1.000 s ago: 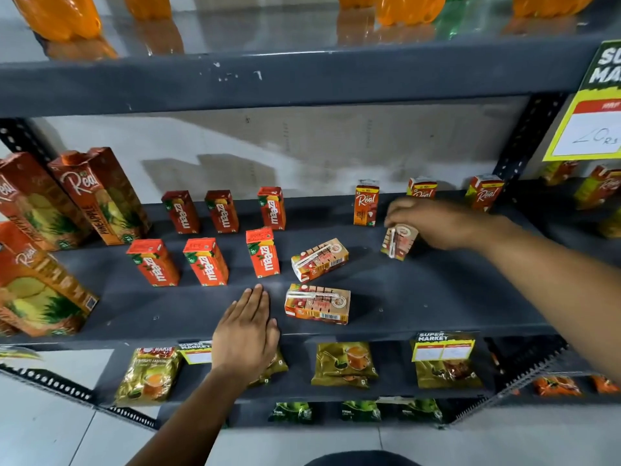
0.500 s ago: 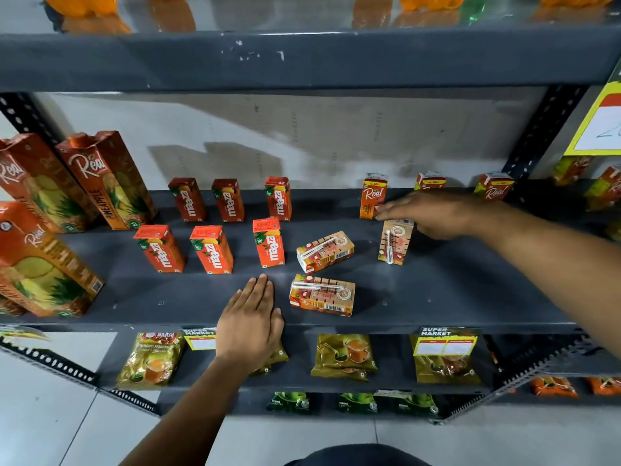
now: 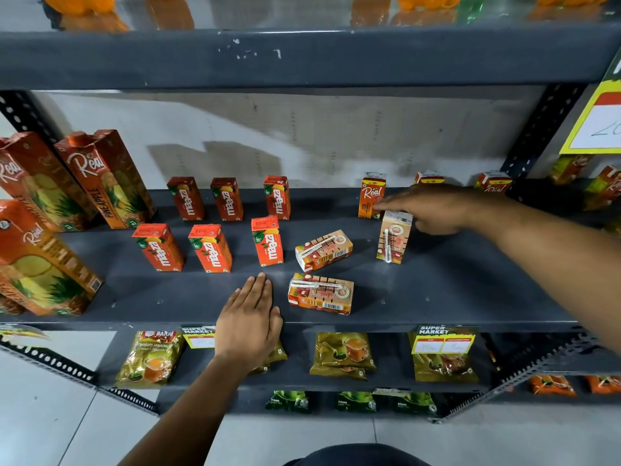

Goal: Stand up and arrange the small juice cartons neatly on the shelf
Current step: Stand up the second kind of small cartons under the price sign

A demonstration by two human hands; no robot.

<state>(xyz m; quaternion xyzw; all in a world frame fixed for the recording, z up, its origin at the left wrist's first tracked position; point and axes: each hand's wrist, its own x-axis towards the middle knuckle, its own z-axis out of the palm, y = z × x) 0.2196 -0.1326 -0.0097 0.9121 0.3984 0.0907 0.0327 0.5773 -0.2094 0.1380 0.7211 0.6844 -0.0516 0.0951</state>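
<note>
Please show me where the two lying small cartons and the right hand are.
Rear lying carton (image 3: pixel 324 249): head view, on its upper face.
Front lying carton (image 3: pixel 321 293): head view, on its upper face.
Right hand (image 3: pixel 433 210): head view, on its back.

Both forearms bare, no sleeves; hands (image 3: pixel 250 327) ungloved; dark garment (image 3: pixel 356 456) at bottom edge

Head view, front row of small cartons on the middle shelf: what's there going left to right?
Three upright Maaza cartons → tipped carton → upright carton by the right hand. Another tipped carton lies nearer, beside the left hand.
</note>
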